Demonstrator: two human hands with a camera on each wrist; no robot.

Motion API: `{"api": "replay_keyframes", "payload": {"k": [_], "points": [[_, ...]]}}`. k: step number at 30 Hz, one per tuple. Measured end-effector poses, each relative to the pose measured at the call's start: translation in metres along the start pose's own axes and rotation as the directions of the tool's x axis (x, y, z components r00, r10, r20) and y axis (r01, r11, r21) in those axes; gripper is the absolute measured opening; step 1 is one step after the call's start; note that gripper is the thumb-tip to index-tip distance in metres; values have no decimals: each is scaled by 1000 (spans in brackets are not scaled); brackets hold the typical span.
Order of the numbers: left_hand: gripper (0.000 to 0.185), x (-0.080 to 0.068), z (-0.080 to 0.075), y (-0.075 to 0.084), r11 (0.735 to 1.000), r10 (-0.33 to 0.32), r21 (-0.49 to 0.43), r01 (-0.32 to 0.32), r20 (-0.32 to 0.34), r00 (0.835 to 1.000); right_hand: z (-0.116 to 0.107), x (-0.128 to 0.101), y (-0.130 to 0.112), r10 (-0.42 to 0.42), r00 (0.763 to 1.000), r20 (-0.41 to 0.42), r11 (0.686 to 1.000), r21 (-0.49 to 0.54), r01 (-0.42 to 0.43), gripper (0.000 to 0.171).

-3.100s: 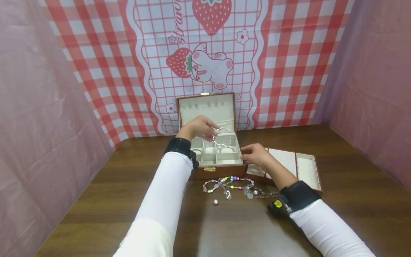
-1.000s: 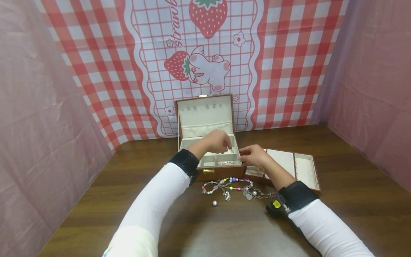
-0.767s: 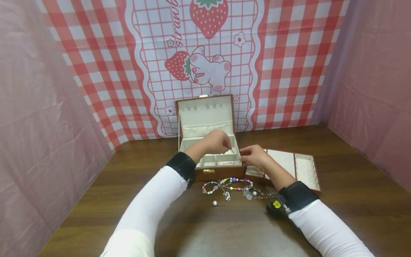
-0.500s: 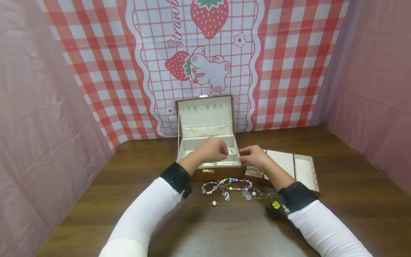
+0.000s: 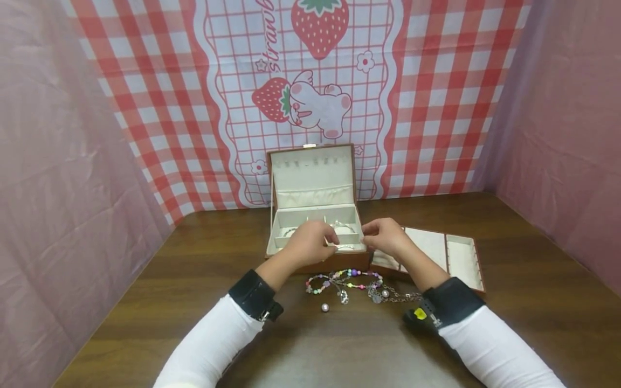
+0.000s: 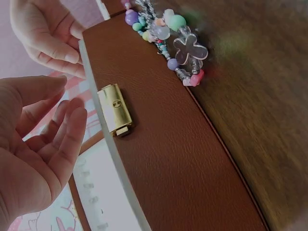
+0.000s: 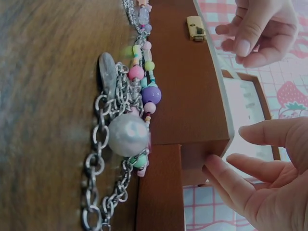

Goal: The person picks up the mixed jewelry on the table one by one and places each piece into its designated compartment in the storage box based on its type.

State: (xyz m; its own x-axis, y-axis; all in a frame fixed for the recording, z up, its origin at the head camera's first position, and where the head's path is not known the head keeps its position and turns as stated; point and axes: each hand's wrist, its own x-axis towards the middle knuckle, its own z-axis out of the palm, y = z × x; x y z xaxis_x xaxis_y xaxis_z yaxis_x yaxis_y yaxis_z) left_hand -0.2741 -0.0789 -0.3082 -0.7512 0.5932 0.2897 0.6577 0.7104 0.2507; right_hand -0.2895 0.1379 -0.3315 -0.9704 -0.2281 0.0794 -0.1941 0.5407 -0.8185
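Note:
An open brown jewelry box (image 5: 278,243) with cream lining stands at the middle of the wooden table, lid upright. Silver bangles (image 5: 343,227) lie in its compartments. My left hand (image 5: 317,242) hovers at the box's front edge, above the gold clasp (image 6: 115,109); its fingers (image 6: 57,144) are loosely curled and hold nothing. My right hand (image 5: 375,233) touches the box's front right corner (image 7: 211,147) with nearly straight fingers (image 7: 231,180). Colourful beaded bracelets (image 5: 342,279) and a silver chain (image 7: 103,144) lie in front of the box.
A removed cream-lined tray (image 5: 446,250) lies right of the box, touching it. A loose pearl bead (image 5: 325,307) sits on the table (image 5: 145,302) near the bracelets. Pink and red-checked cloth walls enclose the table on three sides.
My left hand lowered a silver bangle into the box, let it go and drew back to the front edge, now holding nothing. The right hand stayed at the box's corner.

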Motion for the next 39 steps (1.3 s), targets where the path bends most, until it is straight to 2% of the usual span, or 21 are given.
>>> {"api": "replay_keyframes", "payload": {"k": [5, 11, 17, 26, 30, 36, 39], "points": [[9, -12, -5, 1, 999, 24, -22, -25, -22, 999, -2, -4, -3, -18, 1000, -6, 999, -40, 18, 38], [24, -23, -11, -1, 998, 14, -57, -13, 18, 1000, -2, -8, -8, -67, 997, -32, 991, -122, 63, 33], [35, -34, -16, -3, 998, 24, -61, -22, 21, 1000, -3, -11, -14, -112, 993, -44, 973, -207, 101, 31], [42, -49, -20, -4, 996, 56, -64, -54, 25, 998, -1, -18, -24, -150, 989, -2, 967, -207, 146, 31], [46, -53, -21, -4, 997, 69, -46, -67, 23, 997, 2, -23, -29, -234, 972, 30, 943, -236, 235, 27], [48, -59, -22, -5, 997, 51, -64, -50, 23, 998, 8, -31, -31, -371, 924, 96, 889, -249, 383, 28], [48, -61, -23, -7, 995, 37, -94, -35, 18, 999, 9, -33, -31, -413, 902, 130, 871, -235, 432, 28]]}}
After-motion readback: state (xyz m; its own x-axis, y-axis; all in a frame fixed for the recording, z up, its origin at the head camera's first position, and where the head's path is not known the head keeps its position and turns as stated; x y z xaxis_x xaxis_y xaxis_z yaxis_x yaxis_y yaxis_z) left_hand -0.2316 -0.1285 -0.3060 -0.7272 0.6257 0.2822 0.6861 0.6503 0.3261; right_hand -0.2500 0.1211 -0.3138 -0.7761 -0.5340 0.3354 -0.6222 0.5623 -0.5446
